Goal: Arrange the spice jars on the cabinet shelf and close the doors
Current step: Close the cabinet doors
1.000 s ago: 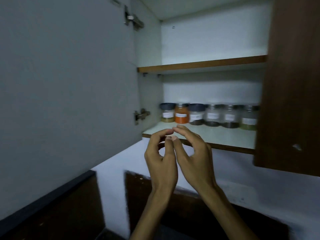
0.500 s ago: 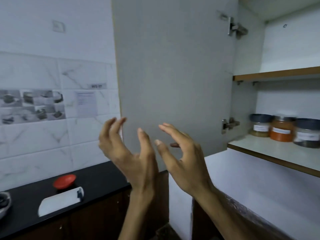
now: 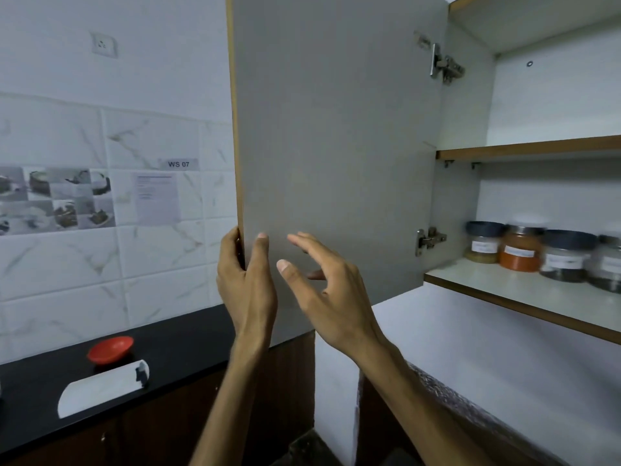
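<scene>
Gripping the free edge of the open cabinet door [image 3: 336,146], the left hand [image 3: 247,290] is wrapping around it low down: the thumb is lying on the grey inner face and the fingers are curling round the brown-trimmed edge to the outer side. The right hand [image 3: 322,290] is hovering just beside it in front of the door's inner face, fingers spread and relaxed, holding nothing; whether any fingertip is touching the panel cannot be told.

The door is standing swung wide on two metal hinges [image 3: 443,67], showing the cabinet interior at right. On the lower shelf [image 3: 504,290] the spice jars [image 3: 521,250] are sitting in a row toward the back: a dark-lidded jar with yellowish contents at the left end, then an orange-filled jar touching or nearly touching it, then a dark-lidded jar with dark contents, and another partly cut off by the frame edge. Each is wearing a white label, too blurred to read. The upper shelf [image 3: 537,148] is running above them.

At lower left, a black countertop [image 3: 188,344] is carrying a small red bowl [image 3: 111,348] and, just in front of it, a white board-like object [image 3: 100,388]. On the marbled tile wall [image 3: 67,264] behind, a tag reading "WS 07" [image 3: 178,164] is sitting above a printed sheet
</scene>
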